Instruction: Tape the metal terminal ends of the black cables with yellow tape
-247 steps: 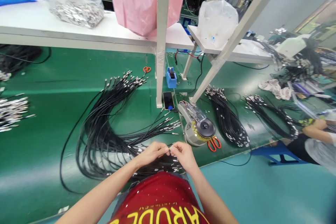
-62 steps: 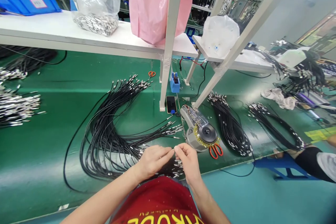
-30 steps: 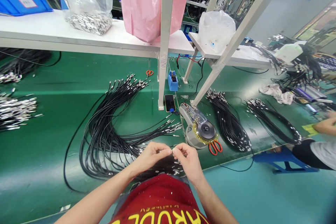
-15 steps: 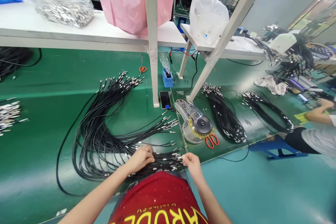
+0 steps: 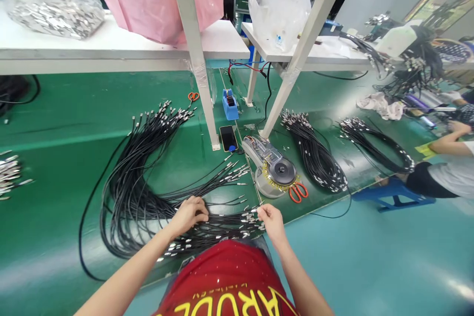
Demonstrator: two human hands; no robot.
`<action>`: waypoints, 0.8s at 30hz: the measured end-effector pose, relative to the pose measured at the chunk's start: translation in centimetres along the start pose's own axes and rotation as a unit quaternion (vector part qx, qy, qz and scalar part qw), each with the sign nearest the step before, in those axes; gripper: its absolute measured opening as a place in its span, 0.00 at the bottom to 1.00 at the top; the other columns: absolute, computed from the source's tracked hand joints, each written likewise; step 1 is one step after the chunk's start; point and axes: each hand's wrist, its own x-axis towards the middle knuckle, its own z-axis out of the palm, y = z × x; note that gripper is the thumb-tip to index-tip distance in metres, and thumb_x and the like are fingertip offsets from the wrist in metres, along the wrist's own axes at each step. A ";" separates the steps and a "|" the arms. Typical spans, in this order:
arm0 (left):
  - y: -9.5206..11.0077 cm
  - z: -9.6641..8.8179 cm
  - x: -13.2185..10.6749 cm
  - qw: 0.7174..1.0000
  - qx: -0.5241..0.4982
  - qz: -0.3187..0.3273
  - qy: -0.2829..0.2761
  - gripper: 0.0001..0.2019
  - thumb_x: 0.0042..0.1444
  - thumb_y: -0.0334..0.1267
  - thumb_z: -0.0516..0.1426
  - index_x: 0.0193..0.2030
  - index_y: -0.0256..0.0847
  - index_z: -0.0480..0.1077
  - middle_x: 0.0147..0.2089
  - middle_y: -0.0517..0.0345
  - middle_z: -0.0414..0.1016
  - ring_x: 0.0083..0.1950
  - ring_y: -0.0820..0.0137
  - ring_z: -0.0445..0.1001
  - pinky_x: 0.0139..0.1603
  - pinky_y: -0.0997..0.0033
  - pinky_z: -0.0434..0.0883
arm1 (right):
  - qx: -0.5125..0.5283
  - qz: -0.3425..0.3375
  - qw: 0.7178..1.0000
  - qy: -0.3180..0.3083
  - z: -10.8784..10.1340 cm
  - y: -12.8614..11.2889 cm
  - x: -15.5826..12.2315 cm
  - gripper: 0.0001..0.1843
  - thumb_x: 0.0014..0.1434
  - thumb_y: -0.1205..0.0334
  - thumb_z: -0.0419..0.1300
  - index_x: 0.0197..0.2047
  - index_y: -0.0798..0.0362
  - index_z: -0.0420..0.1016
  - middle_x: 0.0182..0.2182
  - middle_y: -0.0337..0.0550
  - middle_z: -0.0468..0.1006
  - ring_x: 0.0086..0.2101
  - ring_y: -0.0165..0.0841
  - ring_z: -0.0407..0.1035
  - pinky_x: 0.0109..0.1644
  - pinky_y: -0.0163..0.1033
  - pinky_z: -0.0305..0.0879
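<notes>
Black cables (image 5: 128,192) with silver metal tips lie in a wide curved bundle on the green table. Across the near part of this bundle rests my left hand (image 5: 190,215), its fingers curled round some of the cables; their undersides are hidden. At the bundle's right end, my right hand (image 5: 272,219) is closed in a pinch on a cable tip (image 5: 259,210), close to the table's front edge. Other loose tips (image 5: 237,173) fan out just above my hands.
A round grey machine (image 5: 279,173) stands right of the cables, beside red-handled scissors (image 5: 297,191). Behind are a phone (image 5: 228,138), a blue tape dispenser (image 5: 230,104) and shelf posts (image 5: 200,74). Two cable bundles (image 5: 314,158) lie rightward. A co-worker's arm (image 5: 450,140) shows far right.
The camera view has shifted, so shelf items appear further left and higher. My left hand has slid slightly left along the cables, exposing more of the near strands. My right hand keeps its pinch.
</notes>
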 end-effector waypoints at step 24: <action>5.9 1.8 8.7 0.984 -0.168 0.061 0.014 0.17 0.64 0.46 0.50 0.48 0.42 0.76 0.40 0.54 0.78 0.44 0.64 0.73 0.49 0.67 0.68 | -0.297 -0.006 0.941 0.161 -14.7 -5.8 9.2 0.12 0.59 0.56 0.57 0.31 0.52 0.80 0.32 0.47 0.82 0.36 0.39 0.74 0.40 0.38 0.63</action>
